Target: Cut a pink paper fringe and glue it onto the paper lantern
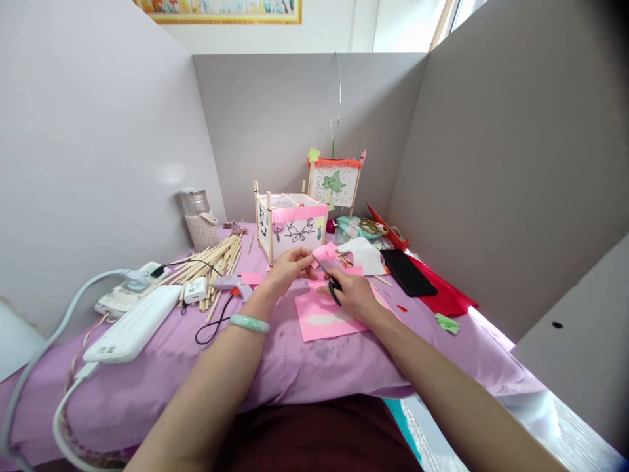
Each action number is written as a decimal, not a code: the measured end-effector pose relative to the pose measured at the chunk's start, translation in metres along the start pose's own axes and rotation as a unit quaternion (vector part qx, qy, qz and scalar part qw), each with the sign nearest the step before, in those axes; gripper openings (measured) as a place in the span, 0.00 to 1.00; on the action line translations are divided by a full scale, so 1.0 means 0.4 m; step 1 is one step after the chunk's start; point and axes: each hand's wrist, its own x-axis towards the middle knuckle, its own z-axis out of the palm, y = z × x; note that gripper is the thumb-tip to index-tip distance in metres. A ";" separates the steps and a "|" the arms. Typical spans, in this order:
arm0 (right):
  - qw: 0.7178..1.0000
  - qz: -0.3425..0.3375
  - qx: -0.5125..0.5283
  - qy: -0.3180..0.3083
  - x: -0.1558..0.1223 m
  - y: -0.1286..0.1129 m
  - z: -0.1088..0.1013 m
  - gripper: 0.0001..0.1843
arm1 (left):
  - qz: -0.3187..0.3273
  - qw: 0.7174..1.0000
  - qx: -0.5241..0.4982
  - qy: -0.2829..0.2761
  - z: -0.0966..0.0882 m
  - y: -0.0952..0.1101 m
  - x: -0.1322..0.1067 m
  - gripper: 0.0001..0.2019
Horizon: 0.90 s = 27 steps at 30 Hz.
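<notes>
My left hand (293, 267) pinches a small piece of pink paper (325, 252) in front of a lantern frame. In my right hand (354, 292) are black-handled scissors (335, 288), their blades reaching up and left to the pink piece. Whether the blades are closed on the paper is too small to tell. Below both hands lies a larger pink sheet (319, 321) with a pale patch on it. Just behind stands the stick-framed lantern (295, 226), with drawn birds on a white panel and a pink fringe along its top.
Wooden sticks (223, 252), a glue gun (230, 282), a white power bank (135, 324) and a covered jar (199, 219) sit at left. At right are a black phone (409, 272), red fabric (447, 288) and white paper (363, 254). Another lantern (337, 183) hangs behind.
</notes>
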 end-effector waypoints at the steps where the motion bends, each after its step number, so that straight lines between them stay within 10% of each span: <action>1: 1.000 0.000 -0.003 0.001 0.000 0.000 0.000 0.18 | -0.001 1.000 0.000 0.000 0.000 0.000 0.000 0.12; 27: 1.000 -0.023 -0.011 0.007 0.001 0.005 0.003 0.19 | -0.018 0.997 0.036 -0.058 -0.003 -0.009 0.002 0.12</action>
